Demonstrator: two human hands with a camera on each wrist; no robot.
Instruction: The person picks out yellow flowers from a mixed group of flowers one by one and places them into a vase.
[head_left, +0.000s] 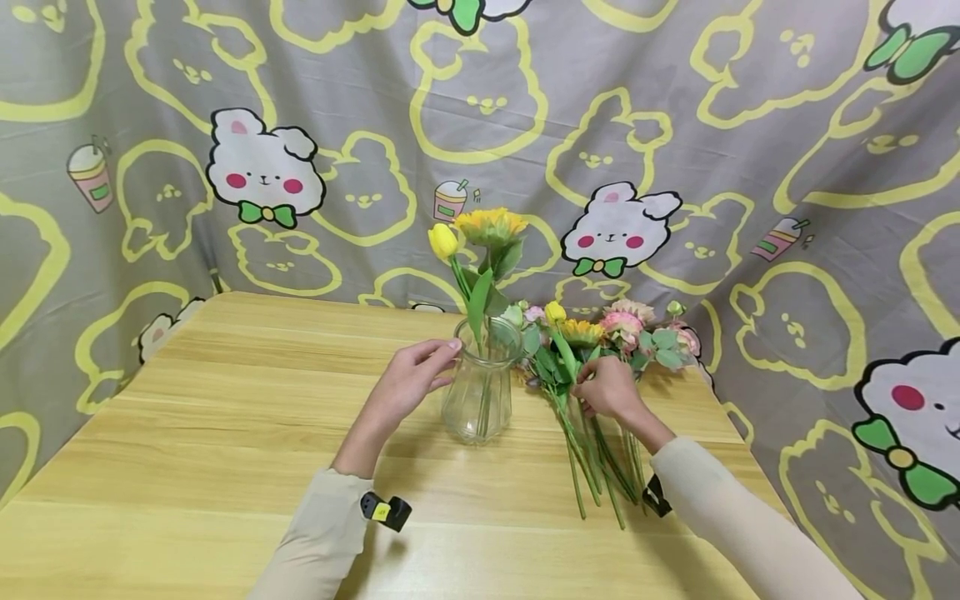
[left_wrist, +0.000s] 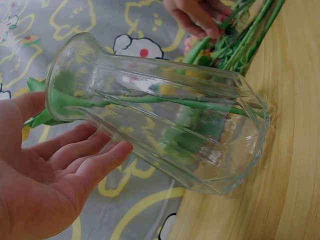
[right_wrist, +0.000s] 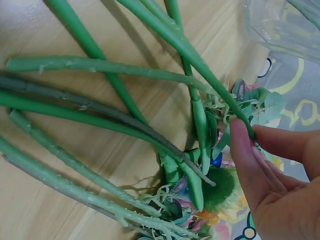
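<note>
A clear glass vase [head_left: 459, 410] stands upright on the table, with a yellow tulip [head_left: 443, 242] and a yellow sunflower [head_left: 491, 227] in it. My left hand [head_left: 411, 377] is at the vase's left side, thumb at the rim and fingers extended along the neck, as the left wrist view also shows. To the right of the vase, my right hand [head_left: 611, 389] pinches a smooth green tulip stem [right_wrist: 210, 75] between thumb and index finger. Its yellow tulip bloom [head_left: 555, 312] lies among the other flowers, close above the pile.
Pink flowers [head_left: 622, 323], another sunflower [head_left: 582, 332] and leafy sprigs lie at the back right of the wooden table [head_left: 225, 433], their stems [head_left: 577, 475] pointing toward me. A patterned grey curtain [head_left: 360, 92] hangs close behind the table and along its sides.
</note>
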